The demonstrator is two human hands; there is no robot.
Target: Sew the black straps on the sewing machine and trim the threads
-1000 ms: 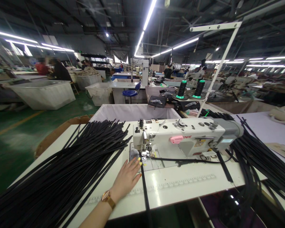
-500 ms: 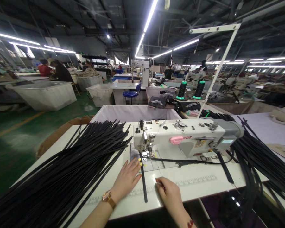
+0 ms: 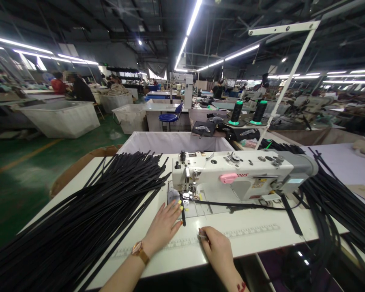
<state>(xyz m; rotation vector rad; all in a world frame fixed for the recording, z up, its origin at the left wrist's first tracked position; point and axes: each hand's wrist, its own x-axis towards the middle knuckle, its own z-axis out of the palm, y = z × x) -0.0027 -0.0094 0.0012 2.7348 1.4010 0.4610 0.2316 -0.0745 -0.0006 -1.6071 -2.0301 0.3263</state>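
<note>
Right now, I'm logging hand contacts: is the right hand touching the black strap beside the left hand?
Apart: the head view shows white tabletop between the right hand and the near end of the black strap.

Black strap (image 3: 184,218) fed further in, right hand (image 3: 216,244) arrived

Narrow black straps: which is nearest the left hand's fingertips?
The short, flat black strap end beside the left hand, jutting toward the wearer from the white sewing machine; other straps are in the left pile or farther right.
</note>
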